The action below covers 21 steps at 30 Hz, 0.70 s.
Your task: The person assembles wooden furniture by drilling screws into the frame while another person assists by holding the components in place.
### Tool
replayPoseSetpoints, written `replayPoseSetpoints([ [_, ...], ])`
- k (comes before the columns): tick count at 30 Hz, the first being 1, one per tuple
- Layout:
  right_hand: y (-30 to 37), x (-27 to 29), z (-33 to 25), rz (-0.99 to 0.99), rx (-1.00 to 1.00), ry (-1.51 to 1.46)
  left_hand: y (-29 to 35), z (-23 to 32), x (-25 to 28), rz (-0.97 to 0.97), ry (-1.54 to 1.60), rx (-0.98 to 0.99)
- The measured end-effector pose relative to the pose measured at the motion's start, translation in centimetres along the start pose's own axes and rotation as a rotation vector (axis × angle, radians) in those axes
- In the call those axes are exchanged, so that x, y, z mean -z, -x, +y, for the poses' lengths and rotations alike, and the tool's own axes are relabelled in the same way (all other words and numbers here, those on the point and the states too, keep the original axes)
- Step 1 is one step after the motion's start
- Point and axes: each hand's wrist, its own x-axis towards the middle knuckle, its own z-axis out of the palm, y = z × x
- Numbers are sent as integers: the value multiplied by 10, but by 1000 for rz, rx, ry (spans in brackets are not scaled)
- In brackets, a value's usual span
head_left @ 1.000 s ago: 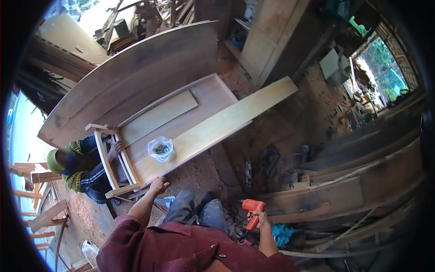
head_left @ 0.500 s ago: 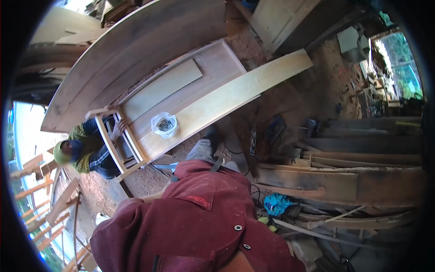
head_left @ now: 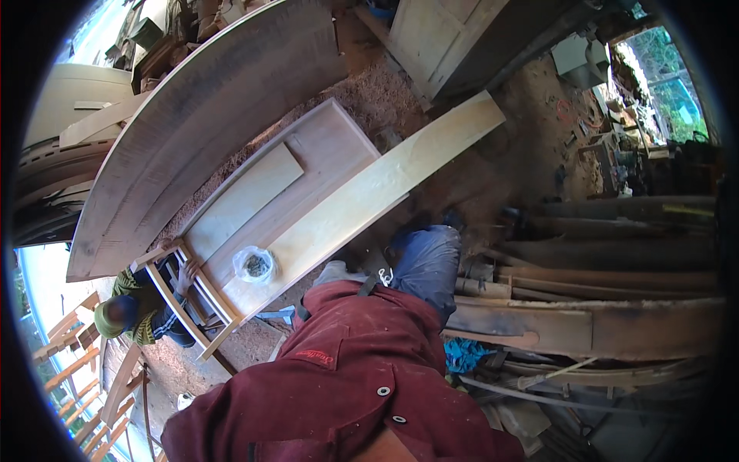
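- I compare now with the two earlier head views: a second ago the right hand gripped an orange drill and the left hand rested at the panel's near edge; neither hand nor drill shows now.
- Grip, left and right: I cannot tell; both hands are out of sight, the maroon shirt (head_left: 323,377) filling the bottom of the view.
- One trousered leg (head_left: 428,266) now reaches out right of centre, where it did not a second ago; I read this as a change of stance.
- The frame (head_left: 213,289) sits at lower left, against the left end of the panel (head_left: 331,142), as before. A co-worker's hand (head_left: 185,277) remains on it.
- The plank (head_left: 392,181) still lies along the panel's lower-right side; the small board (head_left: 250,191) lies on the panel's upper-left side.
- The bag (head_left: 255,266) of small pieces stays near the plank's lower-left end.
- My judgement: the work at the frame is paused on the wearer's side, only the co-worker visibly steadying it.
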Motion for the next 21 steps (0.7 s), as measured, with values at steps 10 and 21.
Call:
replayPoseSetpoints([
  [10, -246, 64, -289, -275, 178, 443, 26, 183, 9, 37, 100, 199],
  [21, -338, 88, -895, -343, 1454, 1216, 174, 427, 22, 82, 262, 585],
])
